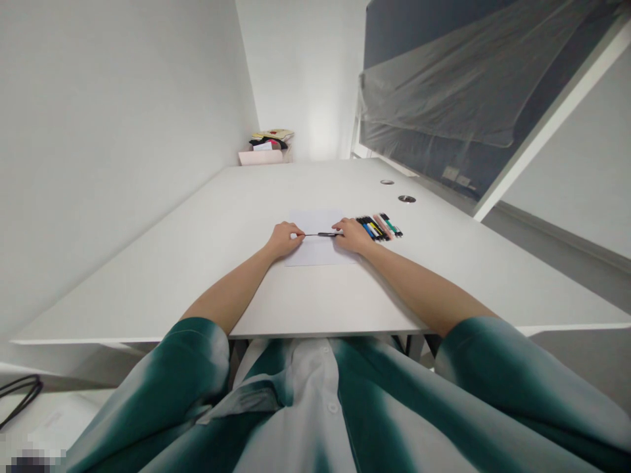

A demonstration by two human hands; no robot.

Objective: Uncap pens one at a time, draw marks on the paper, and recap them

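A sheet of white paper (320, 255) lies flat on the white table, under my hands. Across it, roughly level, runs a slim black pen-like tool (327, 234), thicker at its right part and thin as a wire toward the left. My left hand (286, 240) pinches the thin end between thumb and fingertips. At the thick end, the thumb and fingers of my right hand (351, 235) are closed on it. Several pens or markers (378, 227) with black, blue, yellow, pink and green parts lie side by side just right of my right hand.
The white table (236, 217) stretches away from me. Two round cable grommets (407, 199) are set into it at the right. A pale pink box (260, 157) with folded items on top stands at the far end. A plastic-covered dark panel (444, 112) rises along the right.
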